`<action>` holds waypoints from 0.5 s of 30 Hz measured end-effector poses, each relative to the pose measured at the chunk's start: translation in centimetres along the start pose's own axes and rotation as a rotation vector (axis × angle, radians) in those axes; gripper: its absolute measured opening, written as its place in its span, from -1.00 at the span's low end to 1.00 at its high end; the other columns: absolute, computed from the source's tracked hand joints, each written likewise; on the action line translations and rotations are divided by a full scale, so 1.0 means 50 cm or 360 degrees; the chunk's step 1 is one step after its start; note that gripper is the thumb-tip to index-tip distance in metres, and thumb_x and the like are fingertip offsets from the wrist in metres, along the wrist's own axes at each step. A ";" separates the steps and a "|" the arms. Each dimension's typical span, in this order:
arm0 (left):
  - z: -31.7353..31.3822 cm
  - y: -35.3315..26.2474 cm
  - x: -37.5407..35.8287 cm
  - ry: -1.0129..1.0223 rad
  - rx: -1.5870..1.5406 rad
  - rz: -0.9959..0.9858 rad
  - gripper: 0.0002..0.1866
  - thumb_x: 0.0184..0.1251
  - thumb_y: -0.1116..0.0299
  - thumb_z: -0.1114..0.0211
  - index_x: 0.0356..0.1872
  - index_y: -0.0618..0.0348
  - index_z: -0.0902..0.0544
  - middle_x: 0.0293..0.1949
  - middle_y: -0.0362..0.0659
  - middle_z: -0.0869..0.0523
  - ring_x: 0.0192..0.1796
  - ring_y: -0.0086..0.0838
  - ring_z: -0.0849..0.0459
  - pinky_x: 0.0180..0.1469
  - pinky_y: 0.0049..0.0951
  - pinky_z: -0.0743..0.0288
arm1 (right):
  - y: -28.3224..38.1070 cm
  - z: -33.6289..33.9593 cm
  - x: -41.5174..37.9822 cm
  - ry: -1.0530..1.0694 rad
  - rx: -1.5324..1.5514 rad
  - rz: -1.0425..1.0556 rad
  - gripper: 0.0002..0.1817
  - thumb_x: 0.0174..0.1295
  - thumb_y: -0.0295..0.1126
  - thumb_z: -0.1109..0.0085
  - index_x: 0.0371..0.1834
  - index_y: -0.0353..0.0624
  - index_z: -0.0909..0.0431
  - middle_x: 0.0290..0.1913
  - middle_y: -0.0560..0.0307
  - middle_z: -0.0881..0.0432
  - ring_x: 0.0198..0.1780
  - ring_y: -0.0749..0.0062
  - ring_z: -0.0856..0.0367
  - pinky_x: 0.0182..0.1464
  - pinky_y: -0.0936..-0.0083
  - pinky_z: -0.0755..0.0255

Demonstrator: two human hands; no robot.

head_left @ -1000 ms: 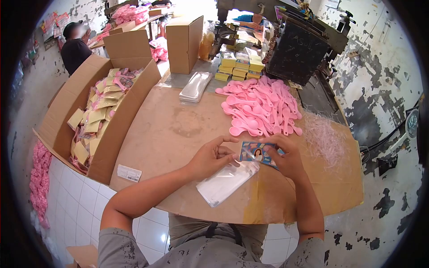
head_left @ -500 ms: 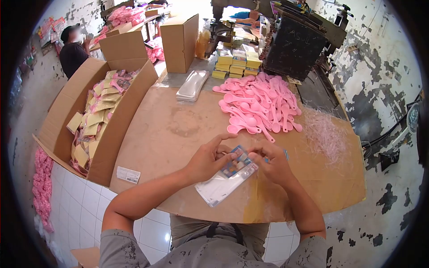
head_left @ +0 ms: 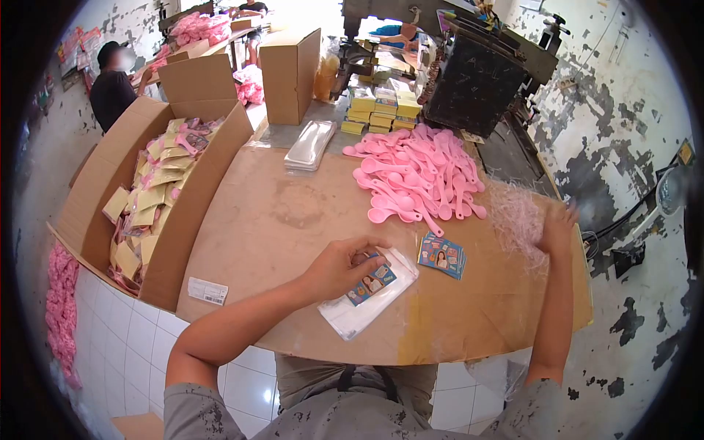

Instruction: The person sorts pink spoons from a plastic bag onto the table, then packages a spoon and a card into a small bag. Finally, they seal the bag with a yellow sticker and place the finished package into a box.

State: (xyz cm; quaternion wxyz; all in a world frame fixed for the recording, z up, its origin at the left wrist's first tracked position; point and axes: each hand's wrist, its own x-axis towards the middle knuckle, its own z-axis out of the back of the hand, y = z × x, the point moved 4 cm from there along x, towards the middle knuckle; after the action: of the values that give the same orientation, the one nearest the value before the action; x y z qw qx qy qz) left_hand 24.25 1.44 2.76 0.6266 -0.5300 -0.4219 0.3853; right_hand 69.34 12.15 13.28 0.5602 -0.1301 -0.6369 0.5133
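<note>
My left hand pinches a blue printed card between thumb and fingers, over a small stack of clear plastic bags. Whether the card is inside the top bag, I cannot tell. Just right of the bags lies a fanned stack of similar cards. Far to the right, my right hand is at the edge of a heap of thin clear plastic strips, its fingers apart and slightly blurred. Beyond my hands is a pile of pink plastic spoons.
An open carton of packed pink items with cards stands left. More clear bags, yellow-edged card stacks, a tall carton and a black machine stand at the back. A person is at the upper left.
My right hand has left the card and bags and moved right to the plastic strips. The fanned card stack is now uncovered. My left hand stays at the card over the bags.
</note>
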 end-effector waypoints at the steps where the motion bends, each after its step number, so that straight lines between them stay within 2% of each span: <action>1: 0.000 -0.001 0.001 0.0014 0.0027 -0.0021 -0.63 0.63 0.47 -0.26 0.36 0.29 -0.57 -0.07 -0.12 -0.85 -0.07 -0.67 -0.78 -0.09 -0.59 -0.68 | 0.003 -0.015 -0.002 0.0199 0.1016 -0.0052 -0.28 0.13 0.03 -0.58 0.21 -0.25 -0.58 0.29 -0.15 -0.57 0.39 0.02 -0.46 0.46 0.10 -0.26; 3: 0.002 -0.005 0.001 -0.0001 0.0037 0.0002 -0.66 0.60 0.46 -0.30 0.30 0.29 -0.62 -0.07 -0.11 -0.85 -0.07 -0.63 -0.79 -0.07 -0.54 -0.70 | -0.006 -0.046 0.019 0.0325 0.1884 -0.0275 -0.10 0.03 0.00 -0.66 0.36 -0.30 -0.51 0.51 -0.15 -0.41 0.63 -0.02 -0.20 0.66 0.03 0.02; 9: 0.001 -0.014 -0.002 -0.0015 0.0060 0.0066 -0.69 0.59 0.45 -0.32 0.25 0.29 -0.67 -0.06 -0.12 -0.85 -0.05 -0.60 -0.80 -0.04 -0.50 -0.72 | 0.034 -0.111 0.002 0.0987 0.3681 -0.0226 -0.45 0.31 -0.23 -0.41 0.33 -0.19 -0.56 0.41 -0.10 -0.53 0.48 0.00 -0.41 0.60 0.08 -0.15; 11: 0.001 -0.010 0.000 -0.0027 0.0050 0.0024 -0.69 0.59 0.45 -0.32 0.25 0.30 -0.67 -0.06 -0.13 -0.85 -0.05 -0.61 -0.80 -0.03 -0.51 -0.72 | 0.031 -0.094 -0.001 0.0656 0.2947 -0.0055 -0.55 0.42 -0.27 -0.29 0.31 -0.20 -0.58 0.37 -0.07 -0.58 0.39 0.05 -0.50 0.57 0.11 -0.23; 12: 0.001 -0.006 0.000 -0.0032 0.0033 0.0008 -0.69 0.59 0.44 -0.32 0.25 0.30 -0.67 -0.06 -0.13 -0.85 -0.05 -0.61 -0.80 -0.03 -0.51 -0.72 | 0.035 -0.066 -0.023 0.0267 0.1900 0.0064 -0.59 0.48 -0.27 -0.21 0.29 -0.22 -0.59 0.34 -0.05 -0.60 0.32 0.10 -0.56 0.54 0.13 -0.27; 14: 0.000 -0.006 0.001 -0.0030 0.0024 0.0000 -0.70 0.59 0.44 -0.32 0.24 0.30 -0.67 -0.06 -0.13 -0.85 -0.06 -0.61 -0.80 -0.03 -0.51 -0.72 | 0.036 -0.024 -0.028 -0.0129 0.1199 0.0180 -0.63 0.54 -0.27 -0.14 0.27 -0.23 -0.61 0.27 -0.02 -0.66 0.21 0.21 -0.63 0.49 0.18 -0.34; 15: 0.002 -0.009 0.001 -0.0031 0.0030 0.0006 -0.70 0.60 0.44 -0.32 0.24 0.30 -0.67 -0.07 -0.14 -0.85 -0.06 -0.61 -0.80 -0.02 -0.51 -0.72 | 0.025 -0.017 -0.009 -0.0178 0.1558 0.0202 -0.64 0.54 -0.28 -0.14 0.27 -0.23 -0.62 0.22 -0.02 -0.70 0.16 0.27 -0.65 0.47 0.22 -0.36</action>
State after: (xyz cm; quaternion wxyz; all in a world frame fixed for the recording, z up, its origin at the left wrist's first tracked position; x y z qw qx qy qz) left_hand 24.21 1.46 3.21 0.6269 -0.5210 -0.4232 0.3955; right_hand 69.74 12.79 11.89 0.4883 0.1373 -0.3411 0.7914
